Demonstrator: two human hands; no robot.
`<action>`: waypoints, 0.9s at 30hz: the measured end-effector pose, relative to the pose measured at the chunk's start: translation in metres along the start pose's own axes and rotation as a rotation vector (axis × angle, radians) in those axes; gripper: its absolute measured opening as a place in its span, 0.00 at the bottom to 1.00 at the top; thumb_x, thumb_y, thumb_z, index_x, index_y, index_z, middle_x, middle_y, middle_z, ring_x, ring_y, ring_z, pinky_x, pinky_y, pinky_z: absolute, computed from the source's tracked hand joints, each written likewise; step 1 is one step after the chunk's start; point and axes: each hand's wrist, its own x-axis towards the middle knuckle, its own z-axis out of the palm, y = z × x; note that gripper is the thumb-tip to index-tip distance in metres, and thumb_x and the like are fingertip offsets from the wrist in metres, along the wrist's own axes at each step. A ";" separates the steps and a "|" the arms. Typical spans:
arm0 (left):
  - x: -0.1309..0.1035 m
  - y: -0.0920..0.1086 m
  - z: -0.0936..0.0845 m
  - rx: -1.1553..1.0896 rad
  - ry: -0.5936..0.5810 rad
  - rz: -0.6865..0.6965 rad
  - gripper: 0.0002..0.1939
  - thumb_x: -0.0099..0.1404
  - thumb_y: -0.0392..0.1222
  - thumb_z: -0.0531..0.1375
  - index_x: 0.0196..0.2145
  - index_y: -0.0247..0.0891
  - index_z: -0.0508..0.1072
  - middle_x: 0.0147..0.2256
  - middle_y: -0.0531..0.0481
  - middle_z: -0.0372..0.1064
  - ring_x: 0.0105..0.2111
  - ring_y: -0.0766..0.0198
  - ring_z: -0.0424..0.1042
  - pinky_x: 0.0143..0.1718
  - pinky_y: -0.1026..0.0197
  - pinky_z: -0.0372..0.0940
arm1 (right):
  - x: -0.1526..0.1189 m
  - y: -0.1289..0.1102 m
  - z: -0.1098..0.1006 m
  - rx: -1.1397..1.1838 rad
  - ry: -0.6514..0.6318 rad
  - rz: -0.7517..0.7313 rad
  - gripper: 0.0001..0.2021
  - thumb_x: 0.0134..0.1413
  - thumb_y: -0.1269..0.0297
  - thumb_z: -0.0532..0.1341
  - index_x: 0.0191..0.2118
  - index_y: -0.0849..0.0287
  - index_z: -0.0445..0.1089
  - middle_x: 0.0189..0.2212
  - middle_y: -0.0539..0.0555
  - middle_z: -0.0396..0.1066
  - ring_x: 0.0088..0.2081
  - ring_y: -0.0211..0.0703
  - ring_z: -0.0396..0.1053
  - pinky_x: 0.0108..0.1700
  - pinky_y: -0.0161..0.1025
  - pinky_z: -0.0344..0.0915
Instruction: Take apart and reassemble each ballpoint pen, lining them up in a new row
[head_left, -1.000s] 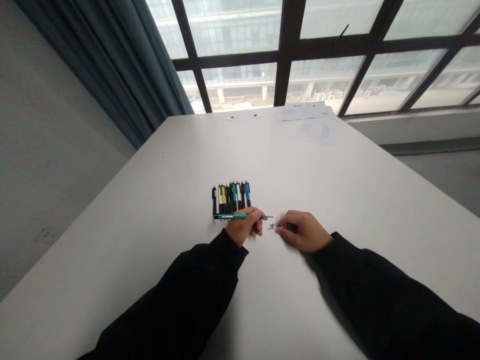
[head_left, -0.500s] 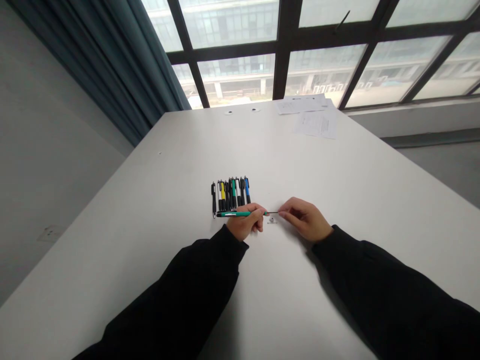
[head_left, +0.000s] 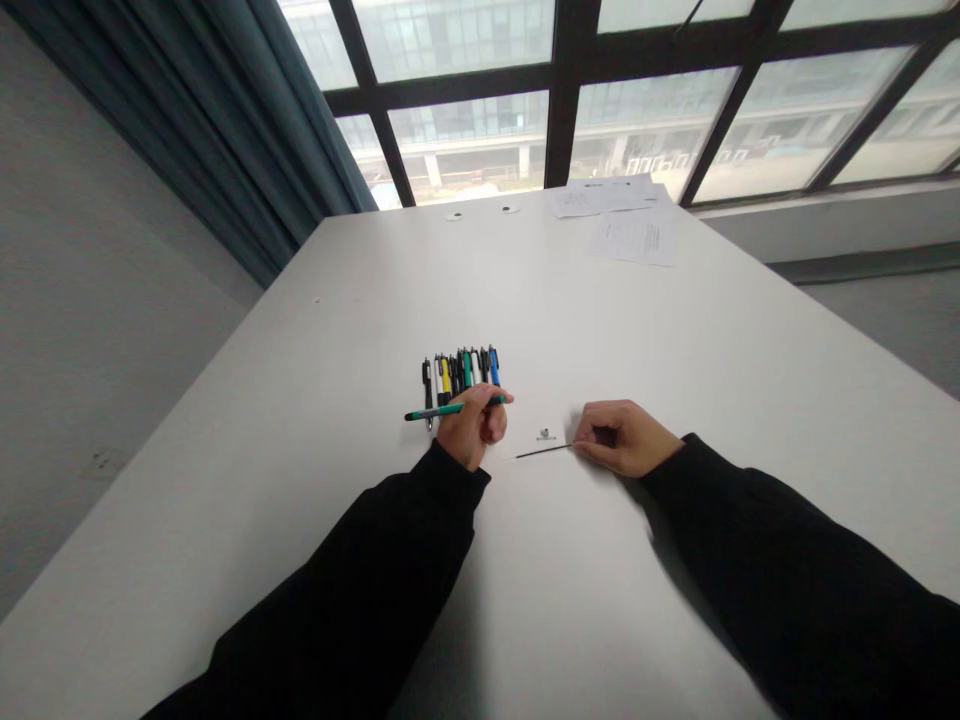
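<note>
My left hand (head_left: 474, 425) is closed on a green pen barrel (head_left: 442, 411), which lies nearly level across its fingers. Between the fingertips of my right hand (head_left: 619, 438) is one end of a thin dark pen refill (head_left: 544, 452), pointing left. The barrel and the refill are apart. Just above the refill, some small pen parts (head_left: 546, 435) lie on the white table (head_left: 570, 600). A row of several pens (head_left: 466, 368), black, white, yellow, green and blue, lies behind my left hand, which hides the lower ends of some.
Paper sheets (head_left: 634, 235) lie at the table's far right end. Two small white pieces with dark spots (head_left: 454, 216) are near the far edge. A blue-grey curtain (head_left: 247, 130) hangs at the left, beside the large window.
The refill has come out of the green barrel with my right hand, which moved right and slightly down. My left hand shifted left and up with the barrel.
</note>
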 end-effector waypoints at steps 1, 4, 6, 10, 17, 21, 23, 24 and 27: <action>0.000 -0.001 -0.001 0.014 -0.017 -0.002 0.17 0.57 0.52 0.62 0.28 0.32 0.72 0.13 0.59 0.54 0.12 0.74 0.53 0.13 0.69 0.43 | 0.000 0.000 0.001 -0.022 0.001 -0.011 0.06 0.51 0.68 0.63 0.24 0.61 0.69 0.22 0.50 0.66 0.24 0.36 0.61 0.29 0.35 0.58; -0.001 -0.004 -0.002 0.043 -0.078 -0.035 0.19 0.57 0.54 0.64 0.33 0.32 0.72 0.17 0.58 0.59 0.13 0.75 0.55 0.14 0.70 0.43 | 0.001 0.001 0.002 -0.062 0.013 -0.020 0.06 0.50 0.68 0.63 0.25 0.61 0.70 0.23 0.51 0.68 0.24 0.36 0.63 0.29 0.35 0.59; -0.002 -0.006 -0.003 0.057 -0.112 -0.060 0.21 0.56 0.55 0.65 0.35 0.32 0.72 0.19 0.57 0.61 0.13 0.76 0.56 0.14 0.70 0.44 | 0.002 0.002 0.002 -0.082 0.019 -0.016 0.05 0.51 0.68 0.63 0.26 0.61 0.70 0.23 0.51 0.69 0.25 0.37 0.64 0.30 0.35 0.60; -0.003 -0.010 -0.007 0.123 -0.178 -0.062 0.22 0.53 0.53 0.68 0.37 0.31 0.73 0.19 0.57 0.61 0.14 0.76 0.55 0.15 0.70 0.45 | 0.003 0.000 0.002 -0.107 0.038 -0.008 0.04 0.50 0.69 0.63 0.27 0.60 0.72 0.24 0.52 0.70 0.26 0.38 0.65 0.31 0.35 0.61; -0.003 -0.014 -0.016 0.281 -0.245 -0.032 0.22 0.54 0.50 0.68 0.42 0.30 0.77 0.16 0.56 0.60 0.16 0.75 0.56 0.18 0.68 0.48 | 0.005 -0.003 0.002 -0.134 0.042 -0.010 0.03 0.50 0.69 0.63 0.28 0.61 0.73 0.23 0.50 0.68 0.25 0.36 0.64 0.30 0.34 0.60; -0.003 -0.012 -0.017 0.298 -0.262 -0.031 0.23 0.55 0.50 0.68 0.43 0.30 0.78 0.16 0.55 0.61 0.16 0.74 0.56 0.19 0.67 0.48 | 0.005 -0.004 0.002 -0.143 0.052 -0.010 0.03 0.49 0.70 0.63 0.27 0.61 0.72 0.22 0.50 0.68 0.24 0.35 0.63 0.29 0.33 0.59; -0.003 -0.013 -0.017 0.304 -0.252 -0.031 0.23 0.56 0.50 0.67 0.44 0.30 0.78 0.17 0.55 0.61 0.16 0.74 0.56 0.19 0.67 0.48 | 0.005 -0.004 0.003 -0.151 0.053 -0.010 0.03 0.49 0.70 0.62 0.27 0.61 0.72 0.22 0.50 0.68 0.24 0.35 0.63 0.29 0.33 0.59; -0.003 -0.013 -0.018 0.306 -0.246 -0.031 0.23 0.56 0.50 0.67 0.44 0.31 0.78 0.17 0.54 0.61 0.17 0.74 0.56 0.19 0.67 0.48 | 0.005 -0.004 0.003 -0.155 0.051 -0.010 0.03 0.49 0.70 0.62 0.27 0.61 0.72 0.23 0.50 0.68 0.24 0.35 0.63 0.30 0.33 0.59; -0.003 -0.015 -0.018 0.301 -0.238 -0.034 0.22 0.57 0.49 0.67 0.44 0.31 0.77 0.18 0.54 0.62 0.17 0.74 0.57 0.19 0.67 0.49 | 0.005 -0.004 0.004 -0.163 0.042 -0.007 0.03 0.49 0.70 0.62 0.27 0.61 0.71 0.23 0.50 0.68 0.24 0.35 0.63 0.30 0.33 0.59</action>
